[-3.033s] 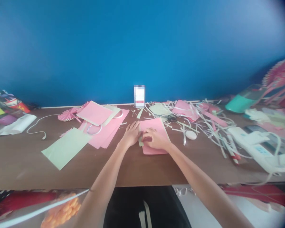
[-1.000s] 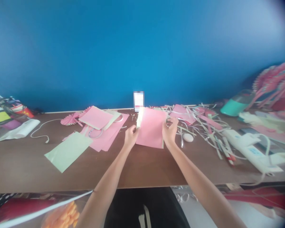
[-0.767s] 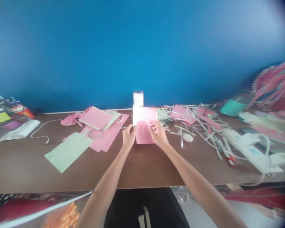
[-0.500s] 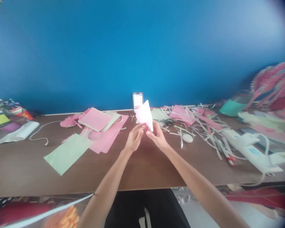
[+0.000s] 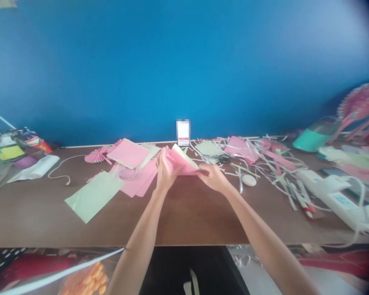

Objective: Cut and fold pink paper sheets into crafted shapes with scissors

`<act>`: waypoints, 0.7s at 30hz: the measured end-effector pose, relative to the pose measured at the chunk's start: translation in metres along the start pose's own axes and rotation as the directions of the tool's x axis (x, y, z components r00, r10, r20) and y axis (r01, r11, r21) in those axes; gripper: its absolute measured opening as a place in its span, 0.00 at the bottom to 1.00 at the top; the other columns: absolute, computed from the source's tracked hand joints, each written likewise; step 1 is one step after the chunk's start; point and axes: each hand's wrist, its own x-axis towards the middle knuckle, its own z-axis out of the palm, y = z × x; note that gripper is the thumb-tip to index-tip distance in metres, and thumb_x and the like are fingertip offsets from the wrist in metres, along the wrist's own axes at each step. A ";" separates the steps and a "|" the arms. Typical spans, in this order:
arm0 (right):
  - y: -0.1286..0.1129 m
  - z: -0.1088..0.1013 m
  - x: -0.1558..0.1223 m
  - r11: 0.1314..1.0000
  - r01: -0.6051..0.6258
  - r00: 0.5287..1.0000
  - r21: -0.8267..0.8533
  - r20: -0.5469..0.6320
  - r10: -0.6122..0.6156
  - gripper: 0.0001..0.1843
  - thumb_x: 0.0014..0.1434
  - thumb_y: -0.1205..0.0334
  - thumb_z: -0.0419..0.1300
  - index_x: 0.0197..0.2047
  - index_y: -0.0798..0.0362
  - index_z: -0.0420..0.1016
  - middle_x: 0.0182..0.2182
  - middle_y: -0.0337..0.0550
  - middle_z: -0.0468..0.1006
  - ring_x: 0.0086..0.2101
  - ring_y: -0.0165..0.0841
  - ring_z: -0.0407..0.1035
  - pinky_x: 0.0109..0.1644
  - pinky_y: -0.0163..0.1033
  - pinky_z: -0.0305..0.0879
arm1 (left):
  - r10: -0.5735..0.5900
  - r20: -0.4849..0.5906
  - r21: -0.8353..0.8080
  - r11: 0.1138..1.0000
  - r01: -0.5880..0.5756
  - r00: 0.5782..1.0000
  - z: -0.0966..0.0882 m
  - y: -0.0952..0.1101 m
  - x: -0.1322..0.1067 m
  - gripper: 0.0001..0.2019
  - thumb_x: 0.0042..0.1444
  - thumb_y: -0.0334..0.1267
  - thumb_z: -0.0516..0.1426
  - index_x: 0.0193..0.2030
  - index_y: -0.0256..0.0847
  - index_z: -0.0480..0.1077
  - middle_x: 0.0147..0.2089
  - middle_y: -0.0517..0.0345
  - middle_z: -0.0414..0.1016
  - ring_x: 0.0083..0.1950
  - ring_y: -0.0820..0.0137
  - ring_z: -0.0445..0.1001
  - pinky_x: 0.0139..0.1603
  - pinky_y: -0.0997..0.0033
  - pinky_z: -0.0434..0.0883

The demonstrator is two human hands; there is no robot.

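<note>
Reaching over the table's [image 5: 197, 223] front edge, my forearms [image 5: 143, 237] meet at the pink paper [image 5: 187, 168], midway along the surface, toward its rear edge. The left hand [image 5: 166, 171], partly curled, clasps the sheet's left side, thumb in front; the right hand [image 5: 213, 177], nearly closed, pinches its right corner. I judge the step as bending or folding; the next move calls for even tension. Beyond, a phone [image 5: 183, 132] stands at the rear edge.
</note>
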 end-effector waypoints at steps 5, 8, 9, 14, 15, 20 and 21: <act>-0.002 -0.005 0.000 0.975 0.056 0.998 -0.215 0.026 -0.051 0.10 0.57 0.65 0.52 0.26 0.52 0.71 0.29 0.43 0.74 0.33 0.36 0.66 0.39 0.39 0.61 | -0.109 0.091 -0.129 0.984 0.120 0.990 0.000 -0.009 0.002 0.36 0.50 0.52 0.61 0.63 0.43 0.56 0.60 0.45 0.64 0.62 0.56 0.62 0.60 0.56 0.62; -0.003 -0.005 0.000 0.973 0.065 0.998 -0.221 0.026 -0.060 0.08 0.58 0.60 0.55 0.33 0.51 0.74 0.35 0.45 0.76 0.37 0.38 0.68 0.43 0.40 0.62 | -0.161 0.145 -0.219 0.957 0.190 0.976 0.001 -0.008 0.003 0.23 0.49 0.49 0.62 0.49 0.42 0.68 0.49 0.51 0.73 0.52 0.61 0.71 0.53 0.62 0.67; -0.003 -0.005 0.000 0.974 0.057 0.998 -0.220 0.025 -0.053 0.08 0.59 0.58 0.56 0.34 0.51 0.75 0.35 0.45 0.76 0.37 0.38 0.69 0.42 0.40 0.62 | -0.168 0.160 -0.254 0.945 0.205 0.973 0.002 -0.007 0.004 0.19 0.49 0.48 0.62 0.44 0.41 0.70 0.45 0.53 0.74 0.48 0.63 0.72 0.49 0.64 0.68; 0.003 -0.003 0.000 0.972 -0.002 1.000 -0.236 -0.028 -0.005 0.12 0.61 0.57 0.54 0.31 0.51 0.75 0.31 0.43 0.76 0.34 0.36 0.69 0.38 0.37 0.61 | -0.199 0.192 -0.410 0.874 0.263 0.961 -0.002 -0.003 0.006 0.13 0.48 0.45 0.62 0.28 0.38 0.68 0.28 0.62 0.69 0.31 0.73 0.68 0.34 0.74 0.65; 0.004 -0.003 0.000 0.974 -0.013 0.999 -0.227 -0.050 0.002 0.12 0.61 0.55 0.55 0.31 0.51 0.74 0.31 0.43 0.76 0.33 0.36 0.69 0.37 0.37 0.60 | -0.216 0.184 -0.432 0.859 0.277 0.959 -0.003 -0.002 0.007 0.13 0.48 0.45 0.62 0.26 0.38 0.68 0.25 0.63 0.66 0.29 0.75 0.65 0.31 0.75 0.64; 0.007 -0.005 0.000 0.994 -0.004 0.994 -0.111 -0.112 -0.008 0.18 0.61 0.49 0.55 0.27 0.52 0.72 0.26 0.41 0.73 0.29 0.34 0.66 0.33 0.35 0.58 | -0.291 0.139 -0.491 0.810 0.321 0.946 -0.006 0.003 0.009 0.13 0.47 0.46 0.63 0.25 0.37 0.69 0.23 0.63 0.64 0.25 0.76 0.61 0.27 0.76 0.60; 0.007 -0.005 0.000 0.995 0.004 0.994 -0.099 -0.108 -0.015 0.19 0.61 0.48 0.54 0.26 0.53 0.71 0.25 0.40 0.73 0.28 0.33 0.65 0.33 0.35 0.57 | -0.294 0.125 -0.489 0.813 0.316 0.948 -0.006 0.003 0.010 0.14 0.47 0.46 0.63 0.25 0.37 0.69 0.23 0.63 0.63 0.26 0.76 0.61 0.27 0.76 0.60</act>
